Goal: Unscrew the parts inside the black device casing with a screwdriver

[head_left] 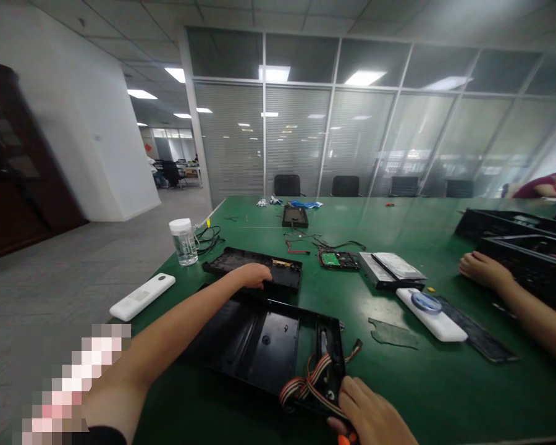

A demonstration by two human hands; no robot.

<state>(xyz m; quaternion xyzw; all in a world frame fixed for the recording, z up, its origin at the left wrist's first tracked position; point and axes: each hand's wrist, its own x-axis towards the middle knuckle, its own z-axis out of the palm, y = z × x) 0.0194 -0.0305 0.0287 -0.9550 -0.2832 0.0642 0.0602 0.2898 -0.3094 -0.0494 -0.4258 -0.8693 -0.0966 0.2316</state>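
Observation:
My left hand [254, 275] reaches over a shallow black plastic panel [227, 261], its fingers curled down near a small tan part [282, 264]. Whatever those fingertips hold, if anything, is hidden. In front lies a larger black plastic casing [250, 346] with a square opening. A red, black and white ribbon of wires [301, 389] loops over its right corner. Beside that corner my right hand [370, 411] is closed round an orange-handled tool [345, 439], mostly cut off by the bottom edge; its tip is out of sight.
A lidded jar [184, 242] and white device [143, 297] stand left. A green circuit board [332, 259], metal drive [391, 270], another white device [432, 315] and clear sheet [391, 334] lie right. Another person's hand [484, 270] rests by a black case [532, 262].

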